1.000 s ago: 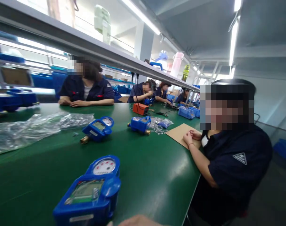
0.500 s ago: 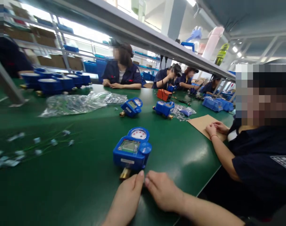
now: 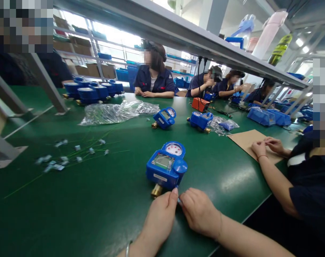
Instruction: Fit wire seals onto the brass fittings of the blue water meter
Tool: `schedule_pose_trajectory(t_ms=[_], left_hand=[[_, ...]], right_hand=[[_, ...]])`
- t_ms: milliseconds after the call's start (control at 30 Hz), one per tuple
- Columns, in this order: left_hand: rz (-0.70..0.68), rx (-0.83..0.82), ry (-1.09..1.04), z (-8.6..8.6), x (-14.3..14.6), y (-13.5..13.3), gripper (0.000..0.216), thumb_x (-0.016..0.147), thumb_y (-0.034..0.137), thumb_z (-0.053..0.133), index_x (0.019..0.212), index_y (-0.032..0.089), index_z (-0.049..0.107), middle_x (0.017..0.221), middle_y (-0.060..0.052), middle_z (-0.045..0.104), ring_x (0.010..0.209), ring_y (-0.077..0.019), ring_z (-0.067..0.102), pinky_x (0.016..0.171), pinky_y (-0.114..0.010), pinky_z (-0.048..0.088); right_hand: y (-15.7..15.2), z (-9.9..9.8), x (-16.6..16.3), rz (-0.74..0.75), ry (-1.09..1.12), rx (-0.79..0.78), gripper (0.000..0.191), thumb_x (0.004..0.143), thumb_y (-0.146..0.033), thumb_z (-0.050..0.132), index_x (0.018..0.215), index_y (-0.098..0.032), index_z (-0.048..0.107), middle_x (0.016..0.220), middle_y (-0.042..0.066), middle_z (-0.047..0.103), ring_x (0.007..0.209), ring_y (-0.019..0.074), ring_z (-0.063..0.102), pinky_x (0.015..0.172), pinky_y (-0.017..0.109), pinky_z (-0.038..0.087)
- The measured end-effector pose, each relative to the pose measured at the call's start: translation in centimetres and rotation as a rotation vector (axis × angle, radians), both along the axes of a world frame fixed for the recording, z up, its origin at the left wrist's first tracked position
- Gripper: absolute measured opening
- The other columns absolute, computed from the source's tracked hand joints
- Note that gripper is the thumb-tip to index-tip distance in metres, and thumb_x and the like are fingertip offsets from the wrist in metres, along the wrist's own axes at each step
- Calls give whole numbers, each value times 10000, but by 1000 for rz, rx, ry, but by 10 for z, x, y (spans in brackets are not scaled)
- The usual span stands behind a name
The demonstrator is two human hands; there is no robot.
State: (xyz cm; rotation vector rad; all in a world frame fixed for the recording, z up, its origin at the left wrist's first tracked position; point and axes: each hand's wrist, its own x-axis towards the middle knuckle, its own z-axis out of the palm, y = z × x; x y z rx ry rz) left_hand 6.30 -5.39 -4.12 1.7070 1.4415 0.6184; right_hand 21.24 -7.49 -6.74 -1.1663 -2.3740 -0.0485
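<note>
A blue water meter [image 3: 166,166] with a round dial, a small screen and a brass fitting [image 3: 156,191] lies on the green table [image 3: 98,207] right in front of me. My left hand [image 3: 158,219] and my right hand [image 3: 201,214] meet fingertip to fingertip just below the meter's near edge. A small pale piece [image 3: 179,200] shows pinched between them; what it is cannot be made out. Neither hand touches the meter body.
Thin green wires with white tags [image 3: 63,157] lie scattered to the left. Crumpled plastic bags [image 3: 111,112], two more meters [image 3: 164,117] [image 3: 201,119] and a cluster of meters [image 3: 90,91] lie farther back. A co-worker's hands [image 3: 266,146] rest on cardboard [image 3: 248,141] at the right.
The view swung left and down. My two hands came into view and closed together below the meter, which now sits farther from the frame's bottom edge.
</note>
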Motion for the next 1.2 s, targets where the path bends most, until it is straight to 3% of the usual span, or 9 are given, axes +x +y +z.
schedule_pose_trajectory(t_ms=[100, 233, 333, 400, 567, 700, 767, 1033, 1200], left_hand=[[9, 4, -23, -1, 0, 0, 462, 897, 480, 270, 618, 185, 491, 637, -26, 583, 607, -179, 515, 561, -275, 331], [-1, 35, -11, 0, -1, 1, 457, 905, 457, 259, 625, 188, 500, 622, -30, 586, 594, -182, 522, 566, -278, 331], [15, 49, 32, 2, -4, 2, 433, 907, 436, 273, 651, 189, 520, 635, -34, 597, 600, -187, 535, 577, -284, 329], [0, 51, 13, 3, -7, 4, 428, 911, 437, 275, 687, 189, 543, 681, -37, 617, 648, -192, 556, 614, -285, 343], [6, 17, -85, 2, -7, 7, 478, 899, 496, 284, 651, 182, 546, 688, -36, 614, 676, -201, 539, 620, -280, 358], [44, 31, -128, -3, -5, 5, 501, 889, 522, 282, 637, 179, 546, 664, -34, 603, 662, -203, 522, 612, -283, 364], [60, 29, -142, -6, -5, 4, 497, 887, 522, 284, 649, 179, 554, 682, -41, 612, 674, -207, 536, 633, -290, 372], [118, 64, -123, -9, -3, 4, 484, 878, 524, 283, 612, 197, 522, 617, -31, 586, 596, -193, 520, 580, -289, 349], [87, 52, -120, -10, -5, 6, 446, 887, 497, 290, 649, 192, 511, 628, -24, 580, 604, -184, 526, 571, -281, 350]], right_hand=[[4, 1, -7, 1, 305, -273, 204, 890, -207, 324, 764, -171, 481, 697, 37, 527, 645, 145, 459, 614, 268, 373], [9, 9, -25, -156, 910, -1072, 236, 850, -291, 246, 643, -217, 333, 460, -80, 270, 385, 92, 239, 413, 210, 251], [11, 16, -32, -173, 968, -1266, 202, 811, -274, 224, 635, -230, 312, 424, -93, 225, 336, 96, 178, 371, 216, 213], [10, 19, -30, -173, 894, -1079, 176, 822, -272, 312, 696, -202, 413, 499, -41, 398, 410, 107, 332, 439, 226, 285], [11, 6, -17, -94, 104, 32, 201, 848, -125, 305, 858, -156, 504, 738, 71, 555, 649, 188, 469, 601, 309, 340], [20, -4, -10, 6, -16, 188, 215, 851, -127, 285, 794, -161, 489, 676, 52, 522, 605, 178, 433, 576, 307, 321], [23, -3, -11, 29, 137, 12, 233, 886, -181, 274, 774, -170, 478, 695, 46, 526, 627, 160, 441, 596, 287, 328], [26, 11, -32, -94, 1209, -1320, 165, 782, -305, 343, 650, -208, 360, 440, -100, 211, 368, 67, 124, 385, 209, 125], [31, 12, -27, -99, 1128, -1414, 141, 778, -285, 351, 661, -210, 375, 419, -100, 246, 330, 66, 159, 352, 198, 135]])
